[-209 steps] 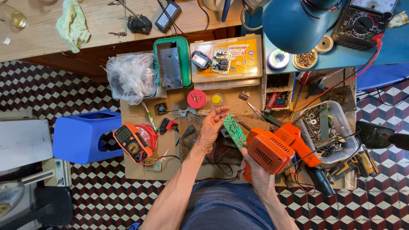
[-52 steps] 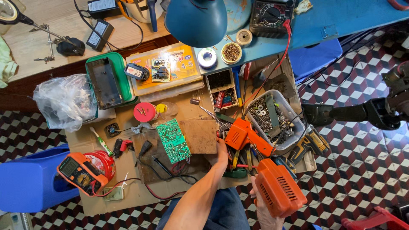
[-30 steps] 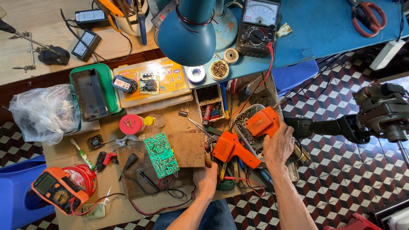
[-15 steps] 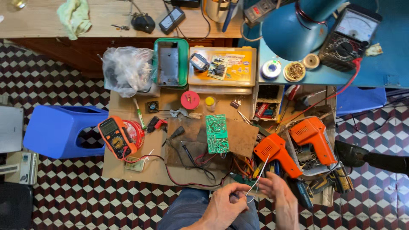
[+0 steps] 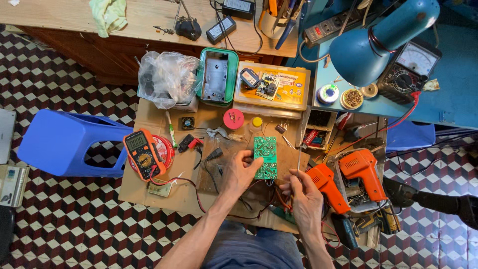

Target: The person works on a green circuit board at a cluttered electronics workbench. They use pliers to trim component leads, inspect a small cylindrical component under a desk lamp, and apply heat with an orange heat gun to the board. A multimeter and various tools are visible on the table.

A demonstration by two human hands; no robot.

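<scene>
Left hand (image 5: 242,172) fingers closed on the left edge of a green circuit board (image 5: 266,157); board lies flat on the brown work board (image 5: 234,149), long axis running away from the person, far end toward a yellow round cap (image 5: 257,121). Right hand (image 5: 304,197) just right of the board, fingers pinched round a thin metal rod (image 5: 298,162) that points away, tip beside the board's right edge. Beyond the fingertips: yellow rectangular parts box (image 5: 273,88) with a printed lid label; green open case (image 5: 217,76) left of it; crumpled clear plastic bag (image 5: 167,78) further left. Orange soldering gun (image 5: 327,186) right of the right hand.
</scene>
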